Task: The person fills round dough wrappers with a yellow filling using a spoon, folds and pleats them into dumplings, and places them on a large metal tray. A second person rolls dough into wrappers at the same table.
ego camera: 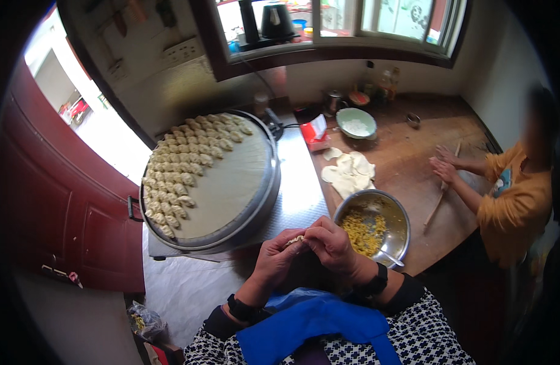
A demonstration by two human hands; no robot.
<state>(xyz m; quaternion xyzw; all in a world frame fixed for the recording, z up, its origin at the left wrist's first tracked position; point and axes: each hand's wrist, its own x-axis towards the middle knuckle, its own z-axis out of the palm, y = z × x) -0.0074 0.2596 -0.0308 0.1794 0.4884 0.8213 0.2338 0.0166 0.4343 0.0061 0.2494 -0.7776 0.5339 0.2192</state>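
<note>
Between the fingers of my left hand and my right hand is a small dumpling, its edge pinched into pleats. Both hands are held in front of my blue apron, past the near edge of the steel surface. Rows of folded dumplings cover the left and far parts of a large round steamer tray. To the right of my hands stands a steel bowl of yellow chopped filling with a spoon in it. Flat dough wrappers lie overlapping beyond the bowl.
A person in an orange top stands at the right with both hands over the wooden table, near a thin rolling pin. A green bowl of flour, a red tissue box, a metal ring and bottles stand farther back.
</note>
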